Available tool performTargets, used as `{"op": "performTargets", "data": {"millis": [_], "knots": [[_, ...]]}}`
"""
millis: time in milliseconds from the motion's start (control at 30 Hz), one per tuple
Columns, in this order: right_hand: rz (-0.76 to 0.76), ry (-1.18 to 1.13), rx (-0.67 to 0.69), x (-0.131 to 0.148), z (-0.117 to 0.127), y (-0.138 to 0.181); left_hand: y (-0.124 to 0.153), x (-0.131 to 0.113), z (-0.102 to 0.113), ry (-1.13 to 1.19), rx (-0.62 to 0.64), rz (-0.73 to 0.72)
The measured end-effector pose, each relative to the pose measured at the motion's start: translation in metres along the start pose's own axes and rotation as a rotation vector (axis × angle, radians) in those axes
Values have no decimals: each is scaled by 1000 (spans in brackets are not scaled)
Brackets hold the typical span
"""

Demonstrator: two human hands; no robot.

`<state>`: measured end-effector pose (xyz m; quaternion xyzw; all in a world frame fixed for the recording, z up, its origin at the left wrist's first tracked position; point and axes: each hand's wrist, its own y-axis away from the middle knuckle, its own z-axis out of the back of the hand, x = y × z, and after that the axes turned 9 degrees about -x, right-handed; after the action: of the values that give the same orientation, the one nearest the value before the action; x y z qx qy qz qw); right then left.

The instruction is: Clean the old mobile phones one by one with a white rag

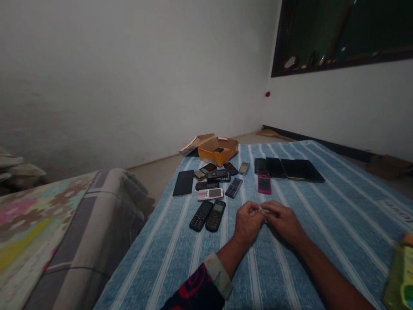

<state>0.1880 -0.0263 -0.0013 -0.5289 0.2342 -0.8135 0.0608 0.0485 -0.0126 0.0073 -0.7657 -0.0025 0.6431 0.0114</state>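
My left hand [248, 221] and my right hand [285, 220] meet over the striped blue cloth [290, 275]. Their fingertips pinch a small whitish thing [262, 209], mostly covered by the fingers, so its kind is unclear. Just beyond my right hand lies a pink mobile phone [265, 184]. To the left of my left hand, two dark keypad phones [215, 216] lie side by side. A white keypad phone [210, 194] and a grey keypad phone [234, 187] rest farther back.
An open orange box [217, 151] with a dark item inside stands at the far end, its lid beside it. Several more phones cluster before it. A black tablet [183, 183] lies left; a row of dark touchscreen phones [292, 168] lies right. A yellow-green object [398, 275] is at lower right.
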Motion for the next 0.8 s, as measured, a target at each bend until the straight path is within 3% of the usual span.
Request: {"op": "performTargets", "data": {"millis": [367,600,800], "knots": [[-158,-15,-115,1,-1,-2,-4,4,5,-140,-5,-107],[-242,-54,-121,-3,-2,-5,-21,1,19,-417,-202,-348],[-232,-90,-141,-2,-4,-7,-52,-15,32,-962,-293,-624]]}}
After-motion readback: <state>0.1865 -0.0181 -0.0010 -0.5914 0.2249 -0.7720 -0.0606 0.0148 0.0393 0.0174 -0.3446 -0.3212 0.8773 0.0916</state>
